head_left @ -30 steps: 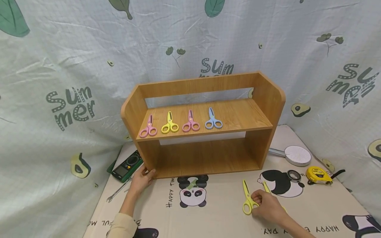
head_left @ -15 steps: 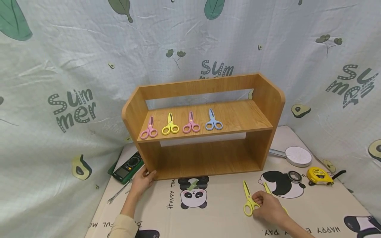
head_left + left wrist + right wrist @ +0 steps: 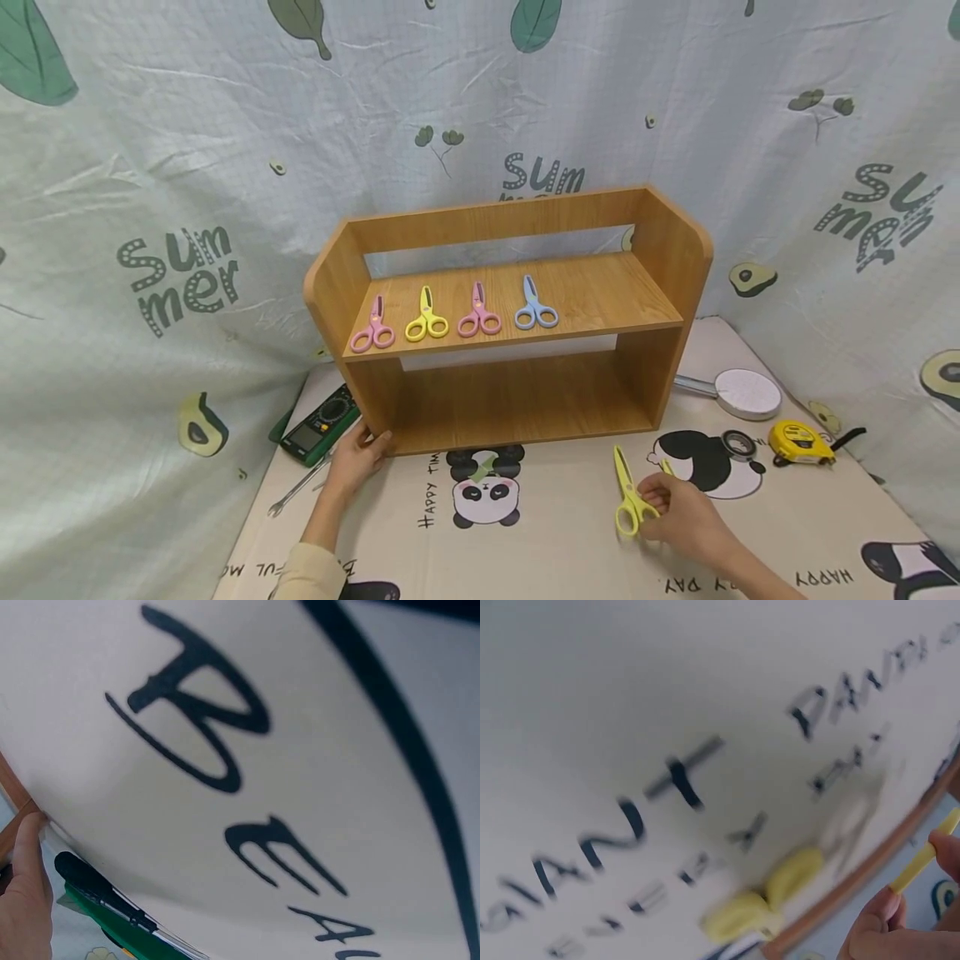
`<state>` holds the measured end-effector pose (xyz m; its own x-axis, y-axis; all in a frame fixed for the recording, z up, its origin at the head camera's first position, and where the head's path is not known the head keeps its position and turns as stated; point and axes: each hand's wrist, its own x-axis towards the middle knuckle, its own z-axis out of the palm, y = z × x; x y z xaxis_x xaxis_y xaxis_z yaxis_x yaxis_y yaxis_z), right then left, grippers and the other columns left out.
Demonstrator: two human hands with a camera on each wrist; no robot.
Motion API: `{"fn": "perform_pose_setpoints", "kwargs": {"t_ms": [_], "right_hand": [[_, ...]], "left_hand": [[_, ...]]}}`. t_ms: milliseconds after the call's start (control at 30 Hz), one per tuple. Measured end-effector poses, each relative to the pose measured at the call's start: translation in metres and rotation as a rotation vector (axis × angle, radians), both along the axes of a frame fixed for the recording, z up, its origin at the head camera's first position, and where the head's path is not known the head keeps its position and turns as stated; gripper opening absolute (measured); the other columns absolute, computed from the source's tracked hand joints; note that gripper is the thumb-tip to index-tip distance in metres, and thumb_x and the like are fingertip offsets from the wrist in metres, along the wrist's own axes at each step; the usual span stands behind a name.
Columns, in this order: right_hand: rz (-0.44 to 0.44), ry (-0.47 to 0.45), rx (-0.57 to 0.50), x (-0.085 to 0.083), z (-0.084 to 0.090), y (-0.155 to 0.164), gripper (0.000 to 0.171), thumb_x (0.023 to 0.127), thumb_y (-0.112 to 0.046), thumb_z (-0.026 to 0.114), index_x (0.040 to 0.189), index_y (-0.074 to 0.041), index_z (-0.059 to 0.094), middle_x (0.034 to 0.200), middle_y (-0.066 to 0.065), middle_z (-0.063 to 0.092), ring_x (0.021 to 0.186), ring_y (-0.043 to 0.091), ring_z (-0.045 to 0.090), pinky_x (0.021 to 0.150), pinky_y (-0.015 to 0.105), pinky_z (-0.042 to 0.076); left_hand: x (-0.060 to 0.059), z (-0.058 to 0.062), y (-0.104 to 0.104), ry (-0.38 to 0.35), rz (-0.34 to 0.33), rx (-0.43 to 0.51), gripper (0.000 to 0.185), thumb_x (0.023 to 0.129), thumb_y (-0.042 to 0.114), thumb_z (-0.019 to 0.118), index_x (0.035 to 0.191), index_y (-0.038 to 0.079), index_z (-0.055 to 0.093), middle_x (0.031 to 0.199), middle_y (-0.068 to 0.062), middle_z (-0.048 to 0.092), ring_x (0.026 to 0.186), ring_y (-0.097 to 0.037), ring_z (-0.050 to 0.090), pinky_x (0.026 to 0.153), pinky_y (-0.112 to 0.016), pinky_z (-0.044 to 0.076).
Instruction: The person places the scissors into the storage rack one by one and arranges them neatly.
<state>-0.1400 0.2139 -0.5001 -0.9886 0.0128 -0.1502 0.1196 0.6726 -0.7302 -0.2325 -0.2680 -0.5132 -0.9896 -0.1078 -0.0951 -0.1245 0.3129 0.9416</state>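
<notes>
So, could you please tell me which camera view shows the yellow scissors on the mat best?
The head view: the yellow scissors lie whole beside the right hand. The right wrist view gives only a blurred yellow shape; the left wrist view shows none.

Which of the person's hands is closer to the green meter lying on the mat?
Left. The left hand rests at the shelf's bottom corner, just beside the green meter; the right hand is far across the mat, gripping yellow scissors.

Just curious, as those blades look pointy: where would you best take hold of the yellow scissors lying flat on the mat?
Probably by the handle loops of the yellow scissors, from the near side. They lie flat, blades pointing away toward the wooden shelf, loops nearest the right hand, which already touches them.
</notes>
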Motion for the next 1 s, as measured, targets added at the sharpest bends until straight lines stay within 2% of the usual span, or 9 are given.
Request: {"fn": "perform_pose_setpoints", "kwargs": {"t_ms": [233, 533, 767, 1000], "right_hand": [[0.014, -0.005, -0.004, 0.004, 0.033, -0.001, 0.055, 0.064, 0.001, 0.087, 0.115, -0.001, 0.067, 0.101, 0.004, 0.066, 0.092, 0.017, 0.058, 0.072, 0.023, 0.054], [0.105, 0.049, -0.002, 0.009, 0.085, 0.002, 0.056, 0.071, -0.008, 0.089, 0.121, -0.002, 0.065, 0.110, 0.004, 0.068, 0.100, 0.018, 0.063, 0.081, 0.026, 0.058], [0.196, 0.137, -0.012, 0.007, 0.133, 0.002, 0.052, 0.077, -0.012, 0.087, 0.122, -0.002, 0.064, 0.112, 0.006, 0.068, 0.100, 0.019, 0.064, 0.080, 0.024, 0.059], [0.234, 0.316, 0.016, -0.007, 0.174, -0.006, 0.049, 0.077, -0.008, 0.086, 0.120, 0.001, 0.064, 0.109, 0.009, 0.069, 0.099, 0.020, 0.064, 0.080, 0.021, 0.059]], "left_hand": [[0.000, 0.000, 0.001, 0.001, 0.005, 0.010, 0.066, 0.106, 0.012, 0.059, 0.163, 0.002, 0.028, 0.162, -0.034, 0.035, 0.137, -0.052, 0.053, 0.105, -0.055, 0.055], [0.000, 0.001, 0.000, 0.003, 0.001, 0.001, 0.066, 0.106, 0.011, 0.059, 0.163, 0.002, 0.027, 0.162, -0.034, 0.034, 0.137, -0.052, 0.053, 0.105, -0.055, 0.056], [-0.001, 0.001, 0.000, 0.007, -0.010, 0.008, 0.068, 0.106, 0.011, 0.059, 0.164, 0.004, 0.025, 0.164, -0.034, 0.031, 0.140, -0.052, 0.049, 0.108, -0.056, 0.052], [-0.001, -0.001, -0.001, 0.009, -0.011, 0.011, 0.066, 0.106, 0.010, 0.058, 0.163, 0.002, 0.026, 0.163, -0.035, 0.031, 0.140, -0.053, 0.049, 0.108, -0.058, 0.052]]}}
